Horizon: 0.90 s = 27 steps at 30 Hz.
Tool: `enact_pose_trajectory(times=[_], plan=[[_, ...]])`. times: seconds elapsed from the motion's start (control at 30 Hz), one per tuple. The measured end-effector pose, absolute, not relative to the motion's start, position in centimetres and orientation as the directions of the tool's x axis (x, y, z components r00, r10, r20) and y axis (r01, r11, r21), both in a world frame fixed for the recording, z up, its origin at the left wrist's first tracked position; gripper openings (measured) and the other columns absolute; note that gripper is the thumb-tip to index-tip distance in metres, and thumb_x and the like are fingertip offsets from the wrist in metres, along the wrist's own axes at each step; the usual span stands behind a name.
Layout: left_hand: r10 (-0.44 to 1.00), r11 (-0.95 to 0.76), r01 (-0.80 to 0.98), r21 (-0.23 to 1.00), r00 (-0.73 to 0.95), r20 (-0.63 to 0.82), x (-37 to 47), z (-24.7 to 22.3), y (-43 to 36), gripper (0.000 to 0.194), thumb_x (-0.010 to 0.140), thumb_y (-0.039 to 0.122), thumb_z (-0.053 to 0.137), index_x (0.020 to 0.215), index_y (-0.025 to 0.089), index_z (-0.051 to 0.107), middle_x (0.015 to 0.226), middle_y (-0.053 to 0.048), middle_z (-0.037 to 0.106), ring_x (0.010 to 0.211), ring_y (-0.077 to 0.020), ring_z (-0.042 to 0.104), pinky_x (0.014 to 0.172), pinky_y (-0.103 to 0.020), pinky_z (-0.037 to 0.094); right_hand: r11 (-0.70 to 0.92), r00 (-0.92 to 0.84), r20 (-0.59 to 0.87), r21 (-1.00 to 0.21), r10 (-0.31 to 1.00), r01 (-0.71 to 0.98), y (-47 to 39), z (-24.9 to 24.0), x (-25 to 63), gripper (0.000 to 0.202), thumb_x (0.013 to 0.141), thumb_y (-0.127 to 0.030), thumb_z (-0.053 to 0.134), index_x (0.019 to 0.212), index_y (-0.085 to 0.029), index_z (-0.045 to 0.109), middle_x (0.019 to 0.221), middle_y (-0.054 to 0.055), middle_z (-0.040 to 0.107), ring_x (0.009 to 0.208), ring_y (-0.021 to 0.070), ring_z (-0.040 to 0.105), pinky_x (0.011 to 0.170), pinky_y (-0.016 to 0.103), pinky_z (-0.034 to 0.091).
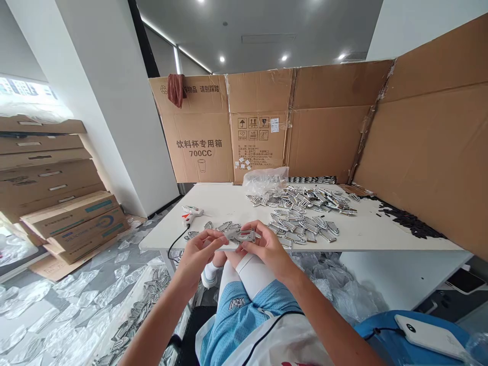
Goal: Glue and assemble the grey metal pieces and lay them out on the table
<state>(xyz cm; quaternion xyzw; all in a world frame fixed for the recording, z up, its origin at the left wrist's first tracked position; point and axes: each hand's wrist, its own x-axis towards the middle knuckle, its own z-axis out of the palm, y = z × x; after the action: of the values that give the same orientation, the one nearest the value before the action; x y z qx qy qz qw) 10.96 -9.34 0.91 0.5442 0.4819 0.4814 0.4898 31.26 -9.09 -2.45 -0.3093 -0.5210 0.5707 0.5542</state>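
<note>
Just above the front edge of the white table (358, 236), both hands meet at a small silver metal piece (247, 236) with an oblong frame and a reddish mark. My right hand (267, 249) pinches its right end between thumb and fingers. My left hand (204, 250) is closed at the left end, where something greyish and translucent shows; I cannot make out its exact kind. Several similar metal pieces (224, 225) lie just behind my left hand. A larger heap of metal pieces (301, 226) spreads behind my right hand.
A white glue gun (191, 215) with a cord lies at the table's left. Behind stand cardboard panels (259, 122) and a clear plastic bag (266, 179). Black strips (407, 221) lie at right. Boxes (82, 221) and plastic wrappers cover the left floor. A white phone-like device (429, 335) rests on blue plastic.
</note>
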Motion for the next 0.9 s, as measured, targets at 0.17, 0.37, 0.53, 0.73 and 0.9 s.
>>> enact_pose_trajectory(times=[0.17,0.37,0.53,0.73,0.9], plan=[[0.994,-0.07,0.085,0.994,0.09,0.063,10.9,0.8,-9.4,0.041,0.077,0.056,0.084,0.09,0.019,0.074,0.085,-0.003,0.072,0.06,-0.0097,0.035,0.055,-0.025,0.025,0.199,-0.224,0.274,-0.931,0.935,-0.306,-9.1,-2.9,30.9,0.038,0.083,-0.029,0.081,0.115,-0.026,0.06,0.104,0.002,0.076,0.1,0.0247,0.079,0.098,0.042,0.059],[0.99,-0.074,0.164,0.984,0.128,0.053,11.1,0.5,-9.4,0.042,0.078,0.059,0.083,0.087,0.019,0.077,0.065,0.001,0.059,0.059,-0.0112,0.035,0.054,-0.025,0.023,0.248,-0.209,0.302,-0.936,0.93,-0.248,-9.2,-2.7,30.8,0.035,0.085,-0.026,0.076,0.116,-0.026,0.06,0.109,0.002,0.074,0.101,0.0237,0.078,0.097,0.042,0.06],[0.979,-0.124,0.19,0.974,0.186,0.088,11.4,0.2,-9.3,0.041,0.08,0.059,0.082,0.084,0.019,0.075,0.065,0.0,0.059,0.062,-0.0131,0.042,0.057,-0.025,0.027,0.308,-0.214,0.346,-0.932,0.914,-0.191,-9.5,-2.7,30.6,0.034,0.085,-0.02,0.073,0.117,-0.026,0.063,0.12,0.003,0.072,0.106,0.0221,0.075,0.096,0.038,0.061],[0.98,-0.162,0.237,0.958,0.148,0.13,11.2,-0.2,-8.9,0.044,0.079,0.06,0.082,0.077,0.018,0.069,0.059,0.0,0.058,0.061,-0.0138,0.044,0.058,-0.025,0.027,0.302,-0.28,0.34,-0.938,0.898,-0.17,-9.9,-2.5,30.4,0.035,0.089,-0.018,0.068,0.123,-0.026,0.064,0.12,0.005,0.075,0.107,0.0246,0.077,0.095,0.041,0.062],[0.972,-0.232,0.311,0.922,0.112,0.206,11.0,-0.6,-8.7,0.042,0.08,0.059,0.081,0.076,0.019,0.069,0.057,0.002,0.052,0.057,-0.0127,0.038,0.056,-0.025,0.024,0.301,-0.287,0.335,-0.941,0.898,-0.156,-10.2,-2.2,30.4,0.032,0.091,-0.02,0.069,0.122,-0.027,0.065,0.121,0.004,0.075,0.109,0.0254,0.077,0.098,0.044,0.062]])
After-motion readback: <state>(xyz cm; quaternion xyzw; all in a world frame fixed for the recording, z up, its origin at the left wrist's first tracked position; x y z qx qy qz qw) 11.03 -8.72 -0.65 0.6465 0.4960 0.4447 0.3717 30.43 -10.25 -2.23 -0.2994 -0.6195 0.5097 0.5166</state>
